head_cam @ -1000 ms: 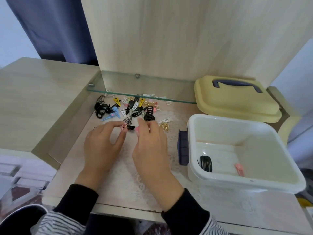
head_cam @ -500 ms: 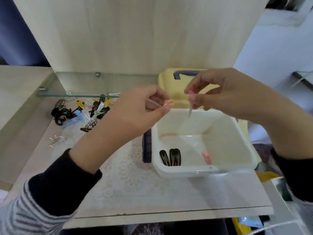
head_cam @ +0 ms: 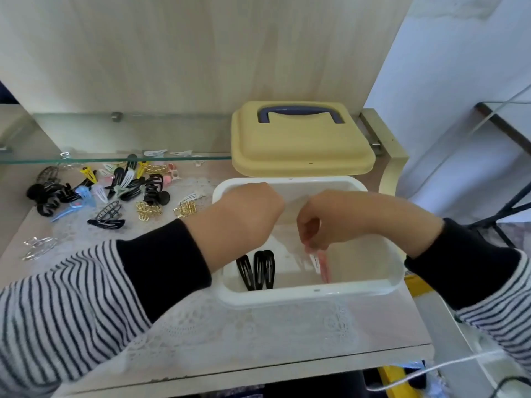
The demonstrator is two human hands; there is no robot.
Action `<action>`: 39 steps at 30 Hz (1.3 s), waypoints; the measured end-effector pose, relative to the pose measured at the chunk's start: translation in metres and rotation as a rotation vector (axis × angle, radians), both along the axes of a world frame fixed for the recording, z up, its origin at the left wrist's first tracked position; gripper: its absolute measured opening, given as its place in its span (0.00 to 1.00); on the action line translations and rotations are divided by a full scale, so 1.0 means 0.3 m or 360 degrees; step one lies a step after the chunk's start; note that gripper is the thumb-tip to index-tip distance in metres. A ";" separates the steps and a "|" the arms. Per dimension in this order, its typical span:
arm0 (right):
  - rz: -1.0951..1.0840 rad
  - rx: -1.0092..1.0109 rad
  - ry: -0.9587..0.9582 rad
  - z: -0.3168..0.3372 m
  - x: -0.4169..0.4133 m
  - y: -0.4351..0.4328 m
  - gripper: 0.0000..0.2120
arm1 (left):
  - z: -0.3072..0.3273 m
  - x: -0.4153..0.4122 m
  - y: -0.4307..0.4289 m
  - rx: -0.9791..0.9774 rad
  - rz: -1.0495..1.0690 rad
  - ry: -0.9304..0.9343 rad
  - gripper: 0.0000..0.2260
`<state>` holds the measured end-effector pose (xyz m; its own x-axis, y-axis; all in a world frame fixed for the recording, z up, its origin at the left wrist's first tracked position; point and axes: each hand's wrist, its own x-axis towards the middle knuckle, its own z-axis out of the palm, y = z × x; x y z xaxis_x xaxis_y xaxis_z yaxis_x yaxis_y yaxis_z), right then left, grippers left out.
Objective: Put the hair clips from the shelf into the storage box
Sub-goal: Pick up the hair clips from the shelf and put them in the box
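The white storage box (head_cam: 359,291) stands on the lace-covered shelf (head_cam: 230,328). Three black snap clips (head_cam: 260,270) and a pink clip (head_cam: 325,271) lie on its floor. My right hand (head_cam: 336,219) reaches down into the box and pinches a pale hair clip (head_cam: 314,261) just above the pink one. My left hand (head_cam: 250,214) hangs over the box's left side with its fingers curled downward and hidden behind the back of the hand. A pile of loose hair clips (head_cam: 123,191) lies on the shelf to the left.
The box's yellow lid (head_cam: 301,145) with a blue handle lies behind the box. A glass shelf (head_cam: 115,159) runs above the pile's far side. A silver clip (head_cam: 38,247) lies apart at the far left. The shelf's front edge is close, with a white cable (head_cam: 431,369) below right.
Both hands carried clips from the pile to the box, then dropped from above its rim down into it. The right hand's clip is now near the box floor.
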<state>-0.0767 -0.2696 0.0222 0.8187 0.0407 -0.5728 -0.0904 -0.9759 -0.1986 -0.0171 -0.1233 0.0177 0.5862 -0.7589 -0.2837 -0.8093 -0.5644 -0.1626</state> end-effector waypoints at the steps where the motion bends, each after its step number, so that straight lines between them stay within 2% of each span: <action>1: 0.0035 -0.0038 -0.0020 -0.013 0.001 0.005 0.04 | -0.001 -0.001 -0.006 0.0053 0.0001 -0.0019 0.15; 6: 0.0190 -0.0155 -0.0076 -0.046 0.003 0.021 0.05 | -0.028 0.012 -0.036 0.0200 -0.0008 0.0037 0.17; 11: 0.0227 -0.0223 -0.0125 -0.065 0.002 0.011 0.03 | -0.045 0.022 -0.033 0.0270 0.0030 0.0159 0.07; 15: 0.0228 -0.0289 -0.0109 -0.068 0.003 0.006 0.04 | -0.059 0.021 -0.019 0.0200 -0.0038 0.0055 0.14; 20: 0.0198 -0.0306 -0.0078 -0.055 -0.001 0.001 0.05 | -0.058 0.036 -0.014 0.0206 -0.0051 0.0042 0.13; 22: 0.0158 -0.0239 -0.0066 -0.041 0.000 -0.004 0.07 | -0.044 0.046 -0.017 0.0186 -0.0015 0.0047 0.06; 26: 0.0084 -0.0162 -0.0082 -0.010 0.001 -0.008 0.14 | -0.008 0.068 -0.007 0.0106 0.0049 0.0192 0.16; 30: 0.0008 -0.0106 -0.0069 0.033 -0.013 -0.017 0.16 | 0.039 0.071 0.031 -0.0120 0.0053 0.0304 0.15; 33: -0.0090 0.0006 -0.0190 0.082 -0.029 -0.016 0.14 | 0.085 0.055 0.077 -0.0396 0.0004 0.0262 0.14; 36: -0.0260 0.0219 -0.0456 0.127 -0.041 0.003 0.10 | 0.092 0.034 0.148 -0.0768 -0.0013 0.0196 0.14; 39: -0.0417 0.0417 -0.0877 0.152 -0.051 0.052 0.04 | 0.057 0.026 0.225 -0.1276 -0.0065 0.0001 0.13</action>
<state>-0.0921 -0.2539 0.0679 0.9908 -0.1184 -0.0656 -0.1353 -0.8485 -0.5117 -0.0092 -0.0557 0.0348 0.5537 -0.7525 0.3566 -0.8317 -0.4791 0.2806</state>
